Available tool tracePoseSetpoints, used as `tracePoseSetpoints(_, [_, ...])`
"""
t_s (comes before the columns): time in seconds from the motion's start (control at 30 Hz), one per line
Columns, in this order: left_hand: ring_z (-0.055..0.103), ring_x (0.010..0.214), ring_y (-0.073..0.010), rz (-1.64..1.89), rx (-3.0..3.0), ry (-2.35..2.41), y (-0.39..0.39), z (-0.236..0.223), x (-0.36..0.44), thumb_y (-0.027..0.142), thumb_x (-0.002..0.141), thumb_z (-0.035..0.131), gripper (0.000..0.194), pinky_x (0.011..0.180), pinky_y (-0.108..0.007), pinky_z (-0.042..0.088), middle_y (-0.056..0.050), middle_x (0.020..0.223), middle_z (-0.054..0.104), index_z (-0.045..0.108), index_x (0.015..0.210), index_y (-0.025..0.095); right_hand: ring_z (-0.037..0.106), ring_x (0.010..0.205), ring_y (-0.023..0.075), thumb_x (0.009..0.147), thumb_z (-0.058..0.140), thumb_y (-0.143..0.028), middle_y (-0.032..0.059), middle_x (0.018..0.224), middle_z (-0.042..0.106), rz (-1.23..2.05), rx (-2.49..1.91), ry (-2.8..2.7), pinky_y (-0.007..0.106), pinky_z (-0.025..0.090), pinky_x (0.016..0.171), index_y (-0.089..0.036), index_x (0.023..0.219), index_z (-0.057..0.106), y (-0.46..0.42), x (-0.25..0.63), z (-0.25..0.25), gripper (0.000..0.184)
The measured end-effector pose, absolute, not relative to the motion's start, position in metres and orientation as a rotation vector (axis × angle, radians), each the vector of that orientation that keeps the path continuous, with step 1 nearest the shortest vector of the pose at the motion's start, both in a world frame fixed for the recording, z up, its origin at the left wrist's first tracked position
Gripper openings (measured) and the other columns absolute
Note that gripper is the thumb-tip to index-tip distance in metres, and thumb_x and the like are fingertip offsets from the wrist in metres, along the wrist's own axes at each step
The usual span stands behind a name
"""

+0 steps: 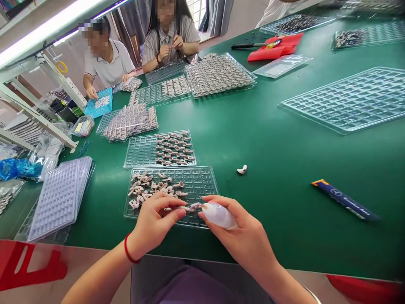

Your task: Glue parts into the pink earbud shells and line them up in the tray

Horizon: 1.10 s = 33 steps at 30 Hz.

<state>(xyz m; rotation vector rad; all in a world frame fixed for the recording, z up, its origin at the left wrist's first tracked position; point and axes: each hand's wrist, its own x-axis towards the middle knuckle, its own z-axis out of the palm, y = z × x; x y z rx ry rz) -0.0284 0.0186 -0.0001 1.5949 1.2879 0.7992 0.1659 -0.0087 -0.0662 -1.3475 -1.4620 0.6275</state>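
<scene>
My left hand (155, 221) pinches a small pale earbud shell (192, 207) between thumb and forefinger. In my right hand (245, 230) is a white squeeze bottle (219, 215), its tip pointing left at the shell; whether the two touch I cannot tell. Beneath both hands lies a clear compartment tray (204, 179), its left part strewn with loose earbud shells (142, 183). Just behind it stands a second clear tray (141, 150), with shells set in rows on its right half. One white shell (242, 169) lies alone on the green table, right of the trays.
A dark blue packet (344, 199) lies to the right on the green table (253, 126). Stacked trays (61, 198) stand at left. Farther back are a full tray (218, 76), an unfilled one (351, 99) and a red cloth (274, 48). Two people (109, 59) sit opposite.
</scene>
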Motion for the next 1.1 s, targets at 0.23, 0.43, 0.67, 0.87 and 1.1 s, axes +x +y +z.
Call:
tracePoseSetpoints(0.23, [0.067, 0.074, -0.0164, 0.716, 0.933, 1.347, -0.036, -0.011, -0.042, 0.040, 0.070, 0.083, 0.029, 0.068, -0.025, 0.053, -0.008, 0.081, 0.075, 0.076, 0.082, 0.015, 0.067, 0.071, 0.0143, 0.088, 0.061, -0.035, 0.0034, 0.091, 0.066, 0.934, -1.262, -1.545, 0.019, 0.056, 0.060, -0.025, 0.110, 0.054, -0.052, 0.170, -0.064, 0.025])
tracePoseSetpoints(0.43, [0.066, 0.067, -0.0136, 0.651, 0.682, 1.312, -0.057, -0.021, -0.044, 0.046, 0.062, 0.087, 0.041, 0.063, -0.023, 0.051, -0.007, 0.076, 0.072, 0.074, 0.080, 0.013, 0.069, 0.068, 0.0127, 0.085, 0.065, -0.034, 0.0017, 0.089, 0.068, 1.035, -1.238, -1.532, 0.016, 0.056, 0.060, -0.026, 0.104, 0.054, -0.071, 0.159, -0.071, 0.023])
tracePoseSetpoints(0.67, [0.062, 0.065, -0.0132, 0.651, 1.174, 1.456, -0.067, -0.025, -0.050, 0.033, 0.078, 0.073, 0.021, 0.057, -0.023, 0.052, -0.006, 0.081, 0.064, 0.078, 0.088, 0.016, 0.072, 0.076, 0.0163, 0.087, 0.062, -0.037, 0.0046, 0.094, 0.071, 1.024, -1.265, -1.576, 0.019, 0.058, 0.061, -0.027, 0.118, 0.049, -0.073, 0.160, -0.076, 0.035])
tracePoseSetpoints(0.87, [0.059, 0.065, -0.0143, 0.720, 1.989, 1.570, -0.073, -0.033, -0.054, 0.016, 0.083, 0.061, 0.018, 0.058, -0.024, 0.050, -0.005, 0.076, 0.063, 0.076, 0.094, 0.019, 0.069, 0.062, 0.0145, 0.083, 0.068, -0.043, 0.0028, 0.090, 0.073, 0.876, -1.322, -1.585, 0.018, 0.055, 0.052, -0.027, 0.114, 0.057, -0.085, 0.171, -0.094, 0.036])
tracePoseSetpoints(1.1, [0.059, 0.068, -0.0146, 0.730, 2.031, 1.406, -0.075, -0.026, -0.043, 0.013, 0.080, 0.064, 0.017, 0.061, -0.024, 0.050, -0.005, 0.077, 0.063, 0.074, 0.093, 0.019, 0.071, 0.064, 0.0144, 0.078, 0.073, -0.038, 0.0010, 0.086, 0.073, 1.217, -1.274, -1.425, 0.016, 0.058, 0.056, -0.027, 0.105, 0.061, -0.075, 0.159, -0.069, 0.031])
